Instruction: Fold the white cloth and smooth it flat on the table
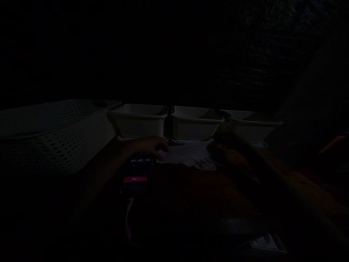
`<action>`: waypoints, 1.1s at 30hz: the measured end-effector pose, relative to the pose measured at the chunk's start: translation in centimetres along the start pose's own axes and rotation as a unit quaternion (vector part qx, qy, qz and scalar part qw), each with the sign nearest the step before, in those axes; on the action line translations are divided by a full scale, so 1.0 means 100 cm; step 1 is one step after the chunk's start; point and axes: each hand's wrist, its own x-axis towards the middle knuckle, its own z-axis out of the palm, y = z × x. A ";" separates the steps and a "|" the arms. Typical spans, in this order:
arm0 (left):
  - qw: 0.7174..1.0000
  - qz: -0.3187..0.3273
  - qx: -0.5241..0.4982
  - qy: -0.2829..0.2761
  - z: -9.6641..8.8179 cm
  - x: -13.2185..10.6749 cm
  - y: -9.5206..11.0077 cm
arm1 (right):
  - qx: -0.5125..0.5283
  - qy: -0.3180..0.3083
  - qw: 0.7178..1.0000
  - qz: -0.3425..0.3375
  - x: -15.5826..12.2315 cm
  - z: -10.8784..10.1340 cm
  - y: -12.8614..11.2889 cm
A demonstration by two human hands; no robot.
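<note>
The scene is very dark. My left hand [149, 146] reaches in from the lower left and rests with curled fingers on the edge of a pale sheet or clear bag [188, 154] lying on the wooden table. My right hand [231, 154] comes in from the right, dim and blurred, at the right edge of the same pale sheet. Its fingers are not clear. A phone [137, 174] lies just below my left hand, showing a timer and a red button.
Three white bins [139, 122] [194, 123] [252, 127] stand in a row behind the sheet. A large perforated white basket [51, 134] fills the left. A pale card [268, 243] lies at the lower right. Another person's fingers [331, 144] show at the far right.
</note>
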 end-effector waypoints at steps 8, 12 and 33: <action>1.000 -0.006 0.009 0.001 0.001 0.000 -0.004 | 0.001 -0.045 0.998 0.032 0.004 0.003 0.002; 1.000 -0.001 -0.003 -0.003 0.002 0.001 -0.007 | -0.010 -0.047 0.998 0.040 0.010 0.008 0.005; 1.000 0.008 0.001 0.002 0.003 0.002 -0.008 | -0.095 -0.004 0.995 0.011 0.023 0.020 0.020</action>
